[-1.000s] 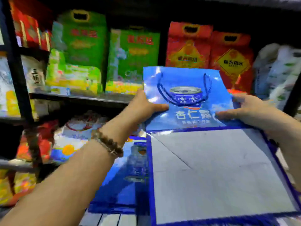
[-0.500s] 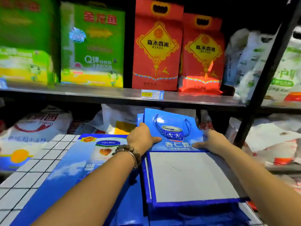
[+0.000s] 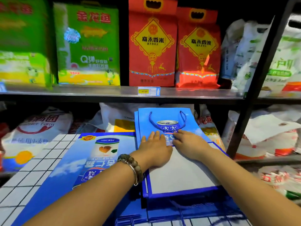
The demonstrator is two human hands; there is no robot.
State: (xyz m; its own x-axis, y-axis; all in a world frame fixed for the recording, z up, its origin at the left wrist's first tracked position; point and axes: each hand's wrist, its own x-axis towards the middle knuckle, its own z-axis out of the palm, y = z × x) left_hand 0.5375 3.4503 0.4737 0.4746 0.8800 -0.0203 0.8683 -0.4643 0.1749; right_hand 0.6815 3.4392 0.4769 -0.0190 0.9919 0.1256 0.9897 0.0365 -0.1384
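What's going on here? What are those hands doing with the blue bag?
A person is flattening a folded blue paper bag in a shop. The left hand and right hand both press down on it with straight fingers, near its rope handle. The bag lies on more blue bags, with a flat blue carton beside it. Behind them, a shelf holds red rice bags and green ones.
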